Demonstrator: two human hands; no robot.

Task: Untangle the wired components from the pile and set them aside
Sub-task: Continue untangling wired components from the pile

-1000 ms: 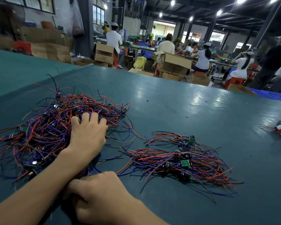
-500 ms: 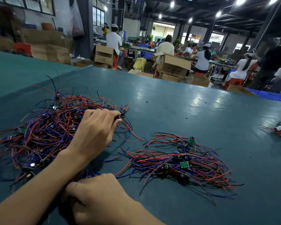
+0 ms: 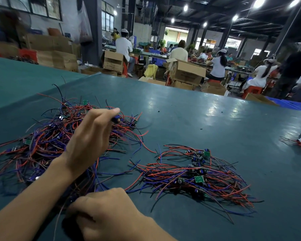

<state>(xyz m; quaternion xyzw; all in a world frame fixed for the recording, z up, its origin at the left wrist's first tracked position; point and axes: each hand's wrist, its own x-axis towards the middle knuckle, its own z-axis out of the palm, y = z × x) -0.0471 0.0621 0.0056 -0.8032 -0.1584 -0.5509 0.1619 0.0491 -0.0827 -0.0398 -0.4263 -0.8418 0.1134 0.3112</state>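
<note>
Head view: my main worry is a snag. The small dark-blue cylindrical component [image 3: 116, 119] pinched in my left hand [image 3: 89, 141] seems still tied by its leads into the tangled pile of red, blue and black wired components [image 3: 42, 145] on the left of the dark green worktop [image 3: 198, 119]. I judge a sharp pull could drag a clump along or tear a lead loose. A dragged clump could also spill into the flatter heap of set-aside wired components [image 3: 198, 178], near right.

The left hand is raised over the pile's far side, fingers [image 3: 109, 111] narrow, thumb and forefinger closed on the component. My right hand [image 3: 102, 211] sits at the pile's near edge, fingers curled under. I cannot tell what they hold.
</note>
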